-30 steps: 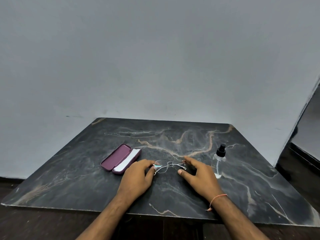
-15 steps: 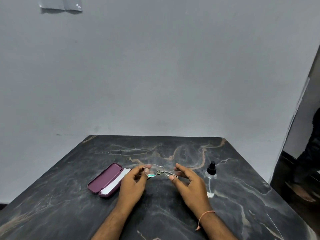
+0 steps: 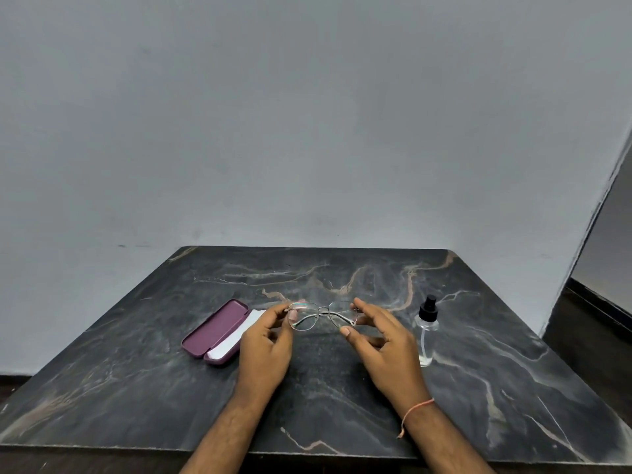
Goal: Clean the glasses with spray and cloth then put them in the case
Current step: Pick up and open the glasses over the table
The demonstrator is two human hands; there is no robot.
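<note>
Since a second ago, when I had the glasses [image 3: 322, 316] flat on the dark marble table [image 3: 136, 371], both my hands have raised them above it. My left hand [image 3: 265, 350] pinches the left lens rim between thumb and forefinger; my right hand [image 3: 388, 350] pinches the right end the same way, its other fingers loosely spread. I count one pair of glasses, one maroon case [image 3: 219, 328] lying open at left, one white cloth [image 3: 239, 336] inside it (partly hidden by my left hand), and one clear spray bottle [image 3: 426, 331] standing at right.
</note>
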